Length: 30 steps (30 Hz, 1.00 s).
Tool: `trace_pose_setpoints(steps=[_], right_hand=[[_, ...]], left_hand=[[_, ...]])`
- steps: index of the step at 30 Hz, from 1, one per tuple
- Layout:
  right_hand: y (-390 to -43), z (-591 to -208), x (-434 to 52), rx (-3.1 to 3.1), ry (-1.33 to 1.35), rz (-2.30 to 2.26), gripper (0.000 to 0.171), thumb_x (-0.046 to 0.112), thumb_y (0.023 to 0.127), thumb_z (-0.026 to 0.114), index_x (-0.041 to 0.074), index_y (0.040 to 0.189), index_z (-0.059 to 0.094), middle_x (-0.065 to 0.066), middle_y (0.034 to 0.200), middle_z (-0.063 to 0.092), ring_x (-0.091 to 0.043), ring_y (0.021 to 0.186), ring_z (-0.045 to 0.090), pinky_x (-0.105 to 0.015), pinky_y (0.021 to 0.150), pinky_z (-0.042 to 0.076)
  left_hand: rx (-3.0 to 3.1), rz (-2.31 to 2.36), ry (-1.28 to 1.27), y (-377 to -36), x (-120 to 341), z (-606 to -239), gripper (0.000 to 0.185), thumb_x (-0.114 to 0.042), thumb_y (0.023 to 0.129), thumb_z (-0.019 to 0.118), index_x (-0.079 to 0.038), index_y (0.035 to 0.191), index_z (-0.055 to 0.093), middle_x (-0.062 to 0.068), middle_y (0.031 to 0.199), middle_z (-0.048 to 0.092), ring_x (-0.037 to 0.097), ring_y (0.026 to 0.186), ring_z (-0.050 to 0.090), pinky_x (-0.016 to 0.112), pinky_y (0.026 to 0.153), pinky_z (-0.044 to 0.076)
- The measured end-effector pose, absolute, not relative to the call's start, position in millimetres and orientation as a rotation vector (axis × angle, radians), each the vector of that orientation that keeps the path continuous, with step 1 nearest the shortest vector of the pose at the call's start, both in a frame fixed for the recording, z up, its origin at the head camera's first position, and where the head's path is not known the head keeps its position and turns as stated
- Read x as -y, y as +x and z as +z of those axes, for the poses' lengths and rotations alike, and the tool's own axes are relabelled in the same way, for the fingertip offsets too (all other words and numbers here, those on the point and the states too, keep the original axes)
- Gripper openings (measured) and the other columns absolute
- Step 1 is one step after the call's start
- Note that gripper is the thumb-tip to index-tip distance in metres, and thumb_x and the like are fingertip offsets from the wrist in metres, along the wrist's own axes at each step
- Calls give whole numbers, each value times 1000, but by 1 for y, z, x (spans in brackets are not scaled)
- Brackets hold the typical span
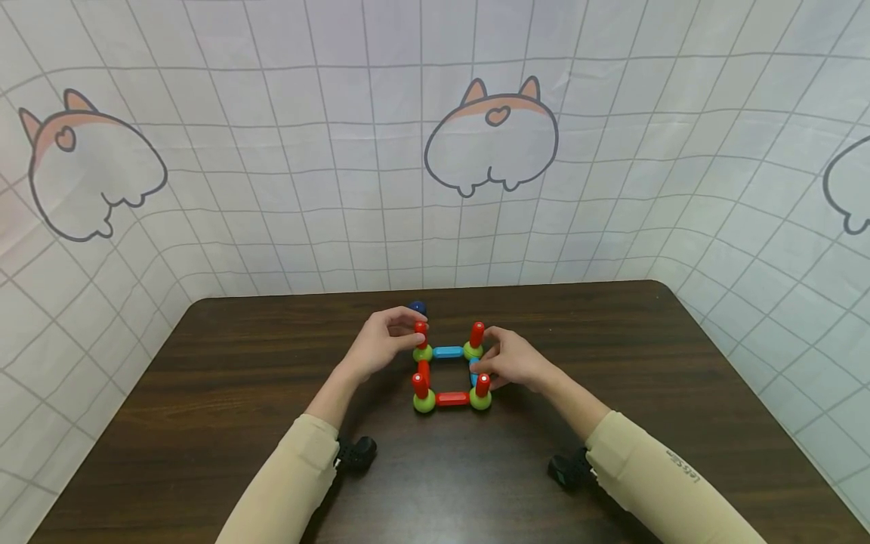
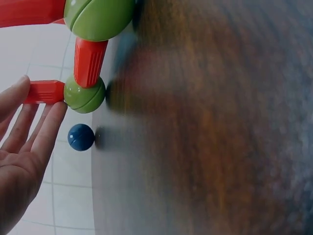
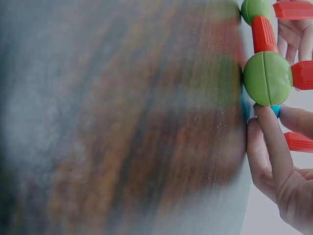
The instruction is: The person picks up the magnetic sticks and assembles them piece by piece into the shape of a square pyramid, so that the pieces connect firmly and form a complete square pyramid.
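A square frame of green balls and red and blue rods lies on the table, with a red rod standing up from each corner ball. At the far left corner my left hand pinches the upright red rod, its fingertips beside the green ball. On the right side my right hand holds the blue rod between thumb and fingers, mostly hidden by them. One right fingertip meets the near right green ball. A blue rod forms the far side, a red rod the near side.
A loose dark blue ball sits on the table just beyond my left hand. The dark wooden table ends at a white grid-patterned curtain. Black wrist cameras hang below both sleeves.
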State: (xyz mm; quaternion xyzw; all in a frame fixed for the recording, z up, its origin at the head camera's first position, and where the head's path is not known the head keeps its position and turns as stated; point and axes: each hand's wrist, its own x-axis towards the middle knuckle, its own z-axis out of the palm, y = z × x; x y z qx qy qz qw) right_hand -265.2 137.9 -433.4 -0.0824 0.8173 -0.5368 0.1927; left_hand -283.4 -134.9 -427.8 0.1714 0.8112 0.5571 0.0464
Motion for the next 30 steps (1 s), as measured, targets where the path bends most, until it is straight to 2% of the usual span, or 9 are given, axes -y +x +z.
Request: trace_pose_setpoints(steps=[14,21,24,30], right_hand=[[-265,-432,-137,-2298,-211,-1500,62,2,91,76,-8,142,41,-19,102,67,-25,80,71,-40,67,62],[-263,-429,-141,-2304,-243,-1479,64,5,92,77,-8,143,41,-19,103,68,-26,83,71,-41,71,62],[-261,-426,-148,-2339,-270,-1447,59,8,92,77,-6,140,46,-16,101,69,-26,84,70,-41,71,62],[-253,-424,-163,-2400,-464,-1415,39,10,95,72,-6,127,58,-11,98,69,-31,86,68,-42,73,61]], left_hand=[[-2509,1669,529,-283,133,-428,27,-10,94,77,-12,121,72,4,115,71,26,107,67,43,92,56],[-2490,1684,526,-282,134,-431,34,-10,94,76,-6,127,68,5,117,70,25,106,67,41,91,56],[-2463,1736,513,-278,137,-430,36,-11,96,75,-3,130,65,10,119,68,29,106,67,44,93,56],[-2414,1834,467,-264,144,-425,25,-14,101,69,-2,122,66,16,117,67,33,104,67,40,90,57]])
